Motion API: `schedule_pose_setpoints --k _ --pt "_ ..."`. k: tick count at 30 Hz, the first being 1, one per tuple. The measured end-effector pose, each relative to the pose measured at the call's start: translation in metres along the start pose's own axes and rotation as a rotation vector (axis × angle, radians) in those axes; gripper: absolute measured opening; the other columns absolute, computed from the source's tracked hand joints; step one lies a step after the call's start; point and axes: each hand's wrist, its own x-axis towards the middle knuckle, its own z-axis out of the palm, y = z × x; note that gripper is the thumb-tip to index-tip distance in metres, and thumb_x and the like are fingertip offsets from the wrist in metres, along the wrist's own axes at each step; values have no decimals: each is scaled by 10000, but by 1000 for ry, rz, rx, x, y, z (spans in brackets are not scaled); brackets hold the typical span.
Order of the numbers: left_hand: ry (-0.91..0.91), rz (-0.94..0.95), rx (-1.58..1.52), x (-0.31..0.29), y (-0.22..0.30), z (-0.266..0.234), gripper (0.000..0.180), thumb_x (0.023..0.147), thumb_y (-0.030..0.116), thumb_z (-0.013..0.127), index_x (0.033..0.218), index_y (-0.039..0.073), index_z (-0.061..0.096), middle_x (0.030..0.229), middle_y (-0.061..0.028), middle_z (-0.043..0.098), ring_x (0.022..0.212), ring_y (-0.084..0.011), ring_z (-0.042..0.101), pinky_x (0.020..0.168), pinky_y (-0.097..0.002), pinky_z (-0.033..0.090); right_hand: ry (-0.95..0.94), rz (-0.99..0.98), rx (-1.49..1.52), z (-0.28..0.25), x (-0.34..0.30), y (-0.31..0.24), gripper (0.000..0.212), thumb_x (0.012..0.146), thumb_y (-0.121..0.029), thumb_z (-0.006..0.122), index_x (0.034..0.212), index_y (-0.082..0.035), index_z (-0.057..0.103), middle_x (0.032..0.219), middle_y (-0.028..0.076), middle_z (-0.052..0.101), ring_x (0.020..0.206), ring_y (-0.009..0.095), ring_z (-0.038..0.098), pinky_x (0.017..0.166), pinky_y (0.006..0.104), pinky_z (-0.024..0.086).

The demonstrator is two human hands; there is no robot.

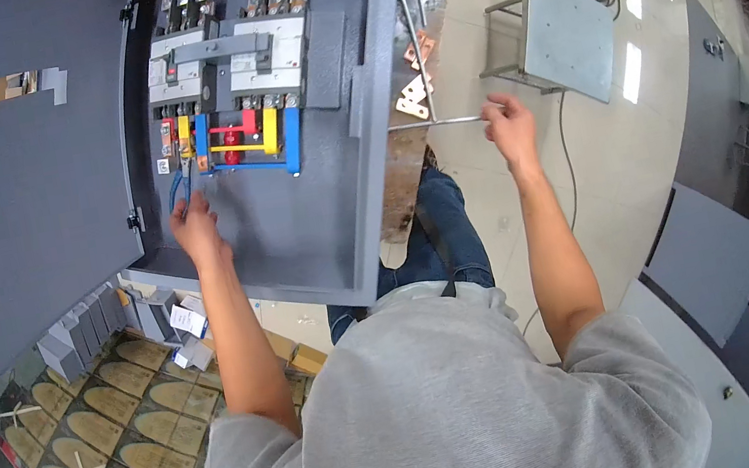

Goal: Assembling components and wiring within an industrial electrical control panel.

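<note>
While the red, yellow and blue bars (292, 141) already sit below two breakers (272, 63) inside the grey cabinet (293, 228), the head view suggests the work is only partly done: loose copper plates (413, 107) lie just right of the cabinet. Whether every bar is tightened, I cannot tell. Inside the cabinet, the bars lie just beyond the left hand (197, 229), which grips blue-handled pliers (176, 190); well apart, right of the cabinet, the right hand (514, 135) pinches a metal rod (457, 120).

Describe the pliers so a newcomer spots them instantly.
Find the open grey cabinet, then the coloured bars inside it. The pliers are near the bars' left end, in the left hand. Two slim, splayed blue handles set them apart from the flat blue bars.
</note>
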Motion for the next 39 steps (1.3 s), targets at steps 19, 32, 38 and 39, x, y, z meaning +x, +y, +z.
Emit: schedule_pose_setpoints --k 19,32,38,39 --pt "-543 397 79 -316 -8 62 389 912 16 657 1260 13 484 1090 -71 603 941 -122 593 873 -276 479 -244 -232 -669 -116 34 -2 460 786 -302 724 1133 -3 675 872 164 729 795 257 711 760 368 552" --pt "-422 182 220 -330 -70 133 372 896 70 690 1224 -13 536 1000 -71 632 905 -126 609 821 -283 510 -274 -779 -629 41 207 -171 494 806 -303 703 1245 -87 635 949 220 702 902 383 671 839 434 535" --pt "-216 16 256 -334 -75 216 343 905 104 672 1213 14 550 977 -71 632 873 -136 601 790 -285 508 -336 -995 -889 109 291 -184 497 841 -366 696 1271 -126 625 1025 288 670 1003 470 620 907 495 506" --pt "-201 -10 280 -339 -69 230 339 909 112 668 1212 16 550 976 -74 635 865 -139 604 787 -292 507 -366 -991 -908 105 299 -181 497 841 -366 696 1271 -126 625 1025 288 670 1003 470 620 907 495 506"
